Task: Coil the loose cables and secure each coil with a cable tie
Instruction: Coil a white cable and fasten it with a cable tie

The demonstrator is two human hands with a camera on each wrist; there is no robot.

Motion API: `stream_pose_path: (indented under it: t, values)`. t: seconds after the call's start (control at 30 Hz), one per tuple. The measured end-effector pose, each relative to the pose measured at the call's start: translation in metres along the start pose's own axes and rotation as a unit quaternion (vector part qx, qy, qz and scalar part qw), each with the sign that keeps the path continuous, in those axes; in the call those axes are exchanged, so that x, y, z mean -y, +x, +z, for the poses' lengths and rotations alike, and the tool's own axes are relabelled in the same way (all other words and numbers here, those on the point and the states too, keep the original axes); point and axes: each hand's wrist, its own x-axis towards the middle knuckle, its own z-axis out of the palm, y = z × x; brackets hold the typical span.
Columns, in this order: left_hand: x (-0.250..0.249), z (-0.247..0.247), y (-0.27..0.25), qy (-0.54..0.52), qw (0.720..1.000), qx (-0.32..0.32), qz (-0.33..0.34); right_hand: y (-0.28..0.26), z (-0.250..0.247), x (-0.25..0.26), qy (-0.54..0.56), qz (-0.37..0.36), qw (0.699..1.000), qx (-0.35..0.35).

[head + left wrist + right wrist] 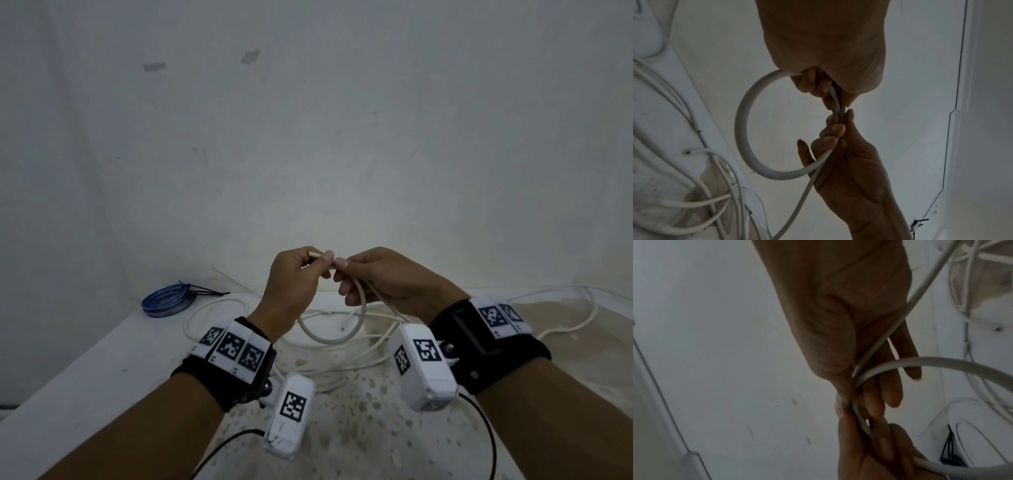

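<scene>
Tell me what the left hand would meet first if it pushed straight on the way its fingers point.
Most likely the right hand: the left hand points its fingertips at it, nearly touching, both pinching the white cable.

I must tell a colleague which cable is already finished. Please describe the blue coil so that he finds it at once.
Look at the white table against the wall, at its far left corner. There lies the blue coil, flat and bound with black ties. The other cables on the table are white and loose.

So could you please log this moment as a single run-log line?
step: first loop | left hand: pinches white cable end | right hand: pinches loop closed | blue coil: already tied, on table
</scene>
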Motion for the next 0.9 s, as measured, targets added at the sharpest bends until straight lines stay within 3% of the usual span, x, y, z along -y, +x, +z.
stream_pose_path:
  t: [0.27, 0.5, 0.9]
  values:
    - [-0.0008, -0.0007, -0.0033, 0.011, 1.000, 0.006, -0.028, -0.0026, -0.0022, 0.0004, 0.071, 0.043, 0.997, 0.006]
    - [-0.0048, 0.0012, -0.0018, 0.019, 0.998, -0.020, -0.053, 0.0016, 0.0006, -0.0065, 0.100, 0.038, 0.993, -0.040]
    - [0.0010, 0.0039, -0.0018, 0.047, 0.997, -0.030, -0.060, 0.0041, 0.0009, -0.0042, 0.025, 0.027, 0.999, 0.003]
